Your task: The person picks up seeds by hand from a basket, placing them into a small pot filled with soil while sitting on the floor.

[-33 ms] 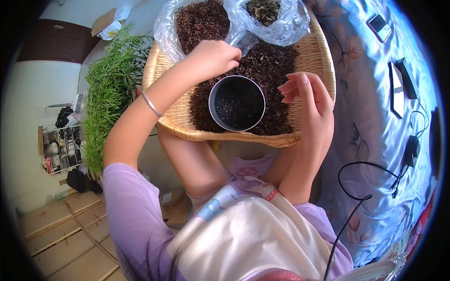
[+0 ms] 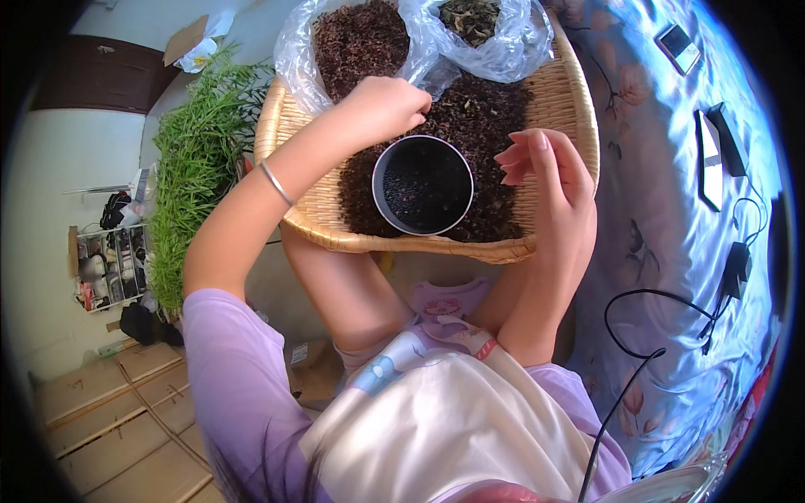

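A shallow woven basket (image 2: 563,101) rests over my lap, with a layer of dark, dried, crumbly plant material (image 2: 495,109) spread in it. In its near half stands a round tin (image 2: 468,199) with a pale rim, holding small dark grains (image 2: 411,189). My left hand (image 2: 387,107) is just beyond the tin, low over the loose material, its fingers pinched together; what they hold, if anything, is hidden. To the right of the tin, my right hand (image 2: 553,168) hovers at the basket's edge, palm turned inward, fingers loosely bent and apart, nothing visible in them.
Two clear plastic bags stand at the basket's far side: one of reddish-brown bits (image 2: 360,46), one of dried leaves (image 2: 470,21). Leafy green stalks (image 2: 201,159) rise on the left. On the blue flowered cloth (image 2: 637,193) at right lie dark devices and a black cable (image 2: 616,314).
My left hand has dipped very slightly toward the loose material. My right hand and the tin look almost unchanged.
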